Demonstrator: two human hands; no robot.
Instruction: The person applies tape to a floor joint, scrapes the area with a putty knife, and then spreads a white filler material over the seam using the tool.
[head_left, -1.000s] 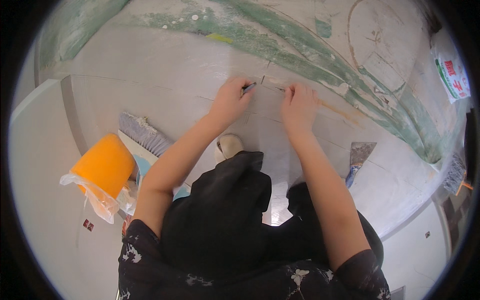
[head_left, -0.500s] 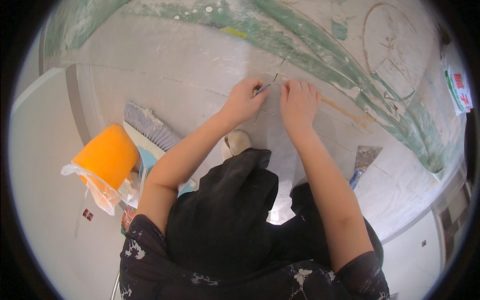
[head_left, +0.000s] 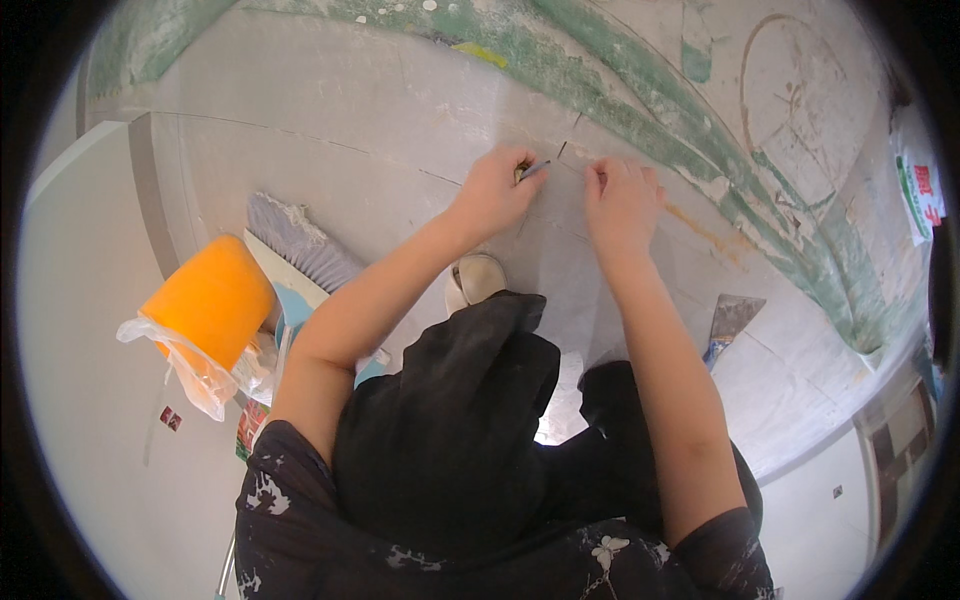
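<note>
My left hand (head_left: pixel 496 192) is closed on a small, slim bluish-grey tool (head_left: pixel 536 169); its tip sticks out between thumb and fingers, and the rest is hidden in the palm. A short way to the right, my right hand (head_left: pixel 624 203) hovers low over the tiled floor (head_left: pixel 400 130), thumb and fingertips drawn together. Whatever they pinch, if anything, is too small to make out. Between the hands runs a dark floor joint (head_left: pixel 562 150). A light shoe (head_left: pixel 478 279) shows beneath my left forearm.
At left are an orange container (head_left: pixel 212 303) in clear plastic and a grey-bristled broom (head_left: pixel 300 240). A putty knife (head_left: pixel 735 318) lies right of my right forearm. Dusty green sheeting (head_left: pixel 640 115) crosses the floor beyond my hands, and a white printed bag (head_left: pixel 915 190) stands at far right.
My right hand has shifted slightly right, widening the gap between the hands. My left hand has turned a little, with the slim tool still in it. The view has moved slightly.
</note>
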